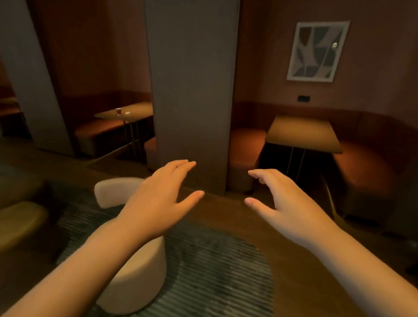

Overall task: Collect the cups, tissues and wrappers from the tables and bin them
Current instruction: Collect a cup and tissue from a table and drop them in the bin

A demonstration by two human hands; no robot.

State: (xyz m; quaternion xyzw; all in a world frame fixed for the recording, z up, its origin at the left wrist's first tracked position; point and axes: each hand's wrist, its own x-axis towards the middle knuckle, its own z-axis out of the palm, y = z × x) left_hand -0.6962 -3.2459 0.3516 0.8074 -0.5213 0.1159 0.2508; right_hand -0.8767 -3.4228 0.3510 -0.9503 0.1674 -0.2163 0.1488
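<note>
A cup point(118, 111) is seen standing upright on the far table point(138, 109), in the booth to the left of the wide grey pillar point(194, 84). A small pale item point(127, 113) lies just beside it, to its right (whether it is a tissue or a wrapper cannot be told at this range). Both are well apart from the hands. A padded bench point(98, 133) is set under and behind that table.

The left hand point(161, 199) is held out palm down in front of the pillar. Its fingers point(181, 165) are straight and pressed together, with the thumb spread away to the side. Nothing is held in it. The right hand point(284, 202) is held out beside it, apart from it. Its fingers point(260, 173) are loosely curved and close together, its thumb is spread inward, and nothing is held.

To the right of the pillar a nearer table point(301, 133) is placed against a curved bench, with a round orange stool point(246, 150) just beside it. A framed picture point(318, 51) is hung on the wall above, and a small dark wall plate point(303, 98) is fixed below it.

Under the left forearm a cream chair point(134, 276) is seen on a striped rug point(211, 270).
</note>
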